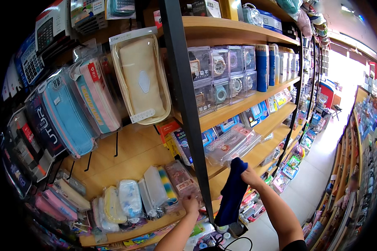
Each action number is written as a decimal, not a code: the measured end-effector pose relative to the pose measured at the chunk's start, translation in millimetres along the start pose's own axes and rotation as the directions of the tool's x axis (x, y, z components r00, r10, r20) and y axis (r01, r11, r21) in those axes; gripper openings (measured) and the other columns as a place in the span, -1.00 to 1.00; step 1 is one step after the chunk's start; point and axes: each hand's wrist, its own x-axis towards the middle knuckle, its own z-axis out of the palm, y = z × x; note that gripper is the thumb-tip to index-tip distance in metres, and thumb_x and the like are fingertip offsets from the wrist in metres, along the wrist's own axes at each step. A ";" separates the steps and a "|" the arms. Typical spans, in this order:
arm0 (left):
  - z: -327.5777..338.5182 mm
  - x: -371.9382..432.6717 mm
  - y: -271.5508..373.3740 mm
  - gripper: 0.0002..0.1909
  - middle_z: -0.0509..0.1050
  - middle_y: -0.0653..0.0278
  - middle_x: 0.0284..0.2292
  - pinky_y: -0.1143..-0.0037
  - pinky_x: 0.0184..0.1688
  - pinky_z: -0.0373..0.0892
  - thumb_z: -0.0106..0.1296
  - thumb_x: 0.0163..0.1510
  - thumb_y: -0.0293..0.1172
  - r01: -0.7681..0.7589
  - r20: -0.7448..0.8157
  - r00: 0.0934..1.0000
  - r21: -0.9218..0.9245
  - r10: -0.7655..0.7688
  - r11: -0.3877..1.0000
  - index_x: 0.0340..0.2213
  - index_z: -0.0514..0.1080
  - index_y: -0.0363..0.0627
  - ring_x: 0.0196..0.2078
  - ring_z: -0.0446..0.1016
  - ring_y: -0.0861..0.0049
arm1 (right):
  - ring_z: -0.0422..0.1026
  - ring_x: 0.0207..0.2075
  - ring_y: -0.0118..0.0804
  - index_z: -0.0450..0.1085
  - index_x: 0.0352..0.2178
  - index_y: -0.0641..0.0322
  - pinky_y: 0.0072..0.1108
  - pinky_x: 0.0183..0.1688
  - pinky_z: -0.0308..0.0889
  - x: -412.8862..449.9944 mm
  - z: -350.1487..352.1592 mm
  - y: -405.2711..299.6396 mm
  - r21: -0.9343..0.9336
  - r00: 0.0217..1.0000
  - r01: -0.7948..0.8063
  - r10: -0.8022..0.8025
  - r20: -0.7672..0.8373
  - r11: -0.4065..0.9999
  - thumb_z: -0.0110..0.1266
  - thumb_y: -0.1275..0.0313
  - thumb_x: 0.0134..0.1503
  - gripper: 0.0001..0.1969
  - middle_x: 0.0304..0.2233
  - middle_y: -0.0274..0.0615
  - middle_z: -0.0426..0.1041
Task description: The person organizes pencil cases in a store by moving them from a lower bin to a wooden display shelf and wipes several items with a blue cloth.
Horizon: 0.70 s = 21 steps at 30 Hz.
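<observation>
My right hand (250, 177) grips a dark blue cloth (232, 194), which hangs down in front of the black shelf post's right side. The cloth's upper end touches or overlaps the front of clear plastic pencil cases (227, 142) on the shelf; which of the two, I cannot tell. Left of the post, my left hand (191, 204) is at the lower end of a clear printed pencil case (179, 178), its fingers on the plastic wrap. That case leans at the right end of a row with a yellow-and-blue case (167, 185) and a frosted white case (155, 185).
A black metal post (188, 103) divides the shelving. Packaged fabric pencil cases (67, 113) hang on hooks at left. Boxed watches (221, 77) fill a shelf at right. More wrapped pouches (129, 197) stand on the lower shelf (113, 237). A tiled aisle (314, 169) runs along the right.
</observation>
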 end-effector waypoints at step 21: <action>-19.7 23.5 93.9 -0.48 0.10 -0.07 -0.05 0.31 -0.32 0.33 0.05 -0.23 -0.36 -0.691 0.630 0.680 0.722 0.376 0.037 -0.19 0.13 -0.16 -0.33 0.37 0.06 | 0.32 -0.36 -0.43 0.19 -0.18 0.12 -0.60 -0.32 0.27 -62.1 161.9 115.5 0.532 0.717 -0.695 0.411 0.563 0.484 -0.15 0.23 0.04 -0.67 -0.36 -0.28 0.34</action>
